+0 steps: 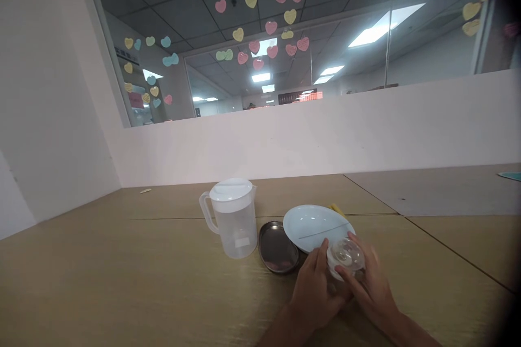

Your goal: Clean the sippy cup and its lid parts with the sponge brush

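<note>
Both of my hands are closed around a small, clear, rounded container [345, 254] near the front right of the table. My left hand [315, 287] grips its left side and my right hand [376, 284] wraps its right side, thumb across the front. The palms hide its lower part, and I cannot tell whether it is glass or plastic. Just behind it lies a white oval plate [305, 222] with a thin rod [321, 231] across it. Left of the plate, a dark, shiny metal tray [277, 246] sits partly under its rim.
A clear plastic pitcher [238, 227] with a white lid stands left of the tray, handle to the left. A yellow object [337, 210] shows behind the plate. The wooden table [122, 282] meets a white low wall [244, 146] under a window with heart-shaped notes.
</note>
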Available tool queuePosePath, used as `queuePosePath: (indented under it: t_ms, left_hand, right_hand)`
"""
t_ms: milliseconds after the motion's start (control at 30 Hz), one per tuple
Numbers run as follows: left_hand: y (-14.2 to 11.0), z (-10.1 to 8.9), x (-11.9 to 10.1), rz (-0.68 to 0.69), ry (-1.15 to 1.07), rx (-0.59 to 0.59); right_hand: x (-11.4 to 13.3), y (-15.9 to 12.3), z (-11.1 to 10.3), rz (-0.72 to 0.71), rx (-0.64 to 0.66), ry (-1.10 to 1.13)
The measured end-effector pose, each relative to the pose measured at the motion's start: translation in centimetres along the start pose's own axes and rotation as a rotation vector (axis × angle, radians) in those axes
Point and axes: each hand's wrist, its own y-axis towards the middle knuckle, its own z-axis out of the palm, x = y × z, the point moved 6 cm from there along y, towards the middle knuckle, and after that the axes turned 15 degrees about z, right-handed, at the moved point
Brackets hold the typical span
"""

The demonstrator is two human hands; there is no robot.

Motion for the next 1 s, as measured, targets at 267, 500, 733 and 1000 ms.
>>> queuePosePath:
  t_ms: [267,500,733,1000]
  left_hand:
    - [0.1,-0.2,-0.3,-0.02,0.003,0.021]
    - [0.4,-0.2,-0.7,0.019,0.008,0.03]
    - [0.3,-0.1,-0.8,0.028,0.031,0.035]
    - [0.2,-0.2,-1.0,0.066,0.039,0.0]
  right_hand:
    - [-1.3,-0.5,0.1,-0.034,-0.034,0.084]
    - [-1.5,-0.6,-0.5,-0.083,-0.076,0.11]
    - [0.3,0.4,-1.4,-0.159,-0.033,0.176]
    - [0.6,0.5,-1.6,-0.25,-0.006,0.193]
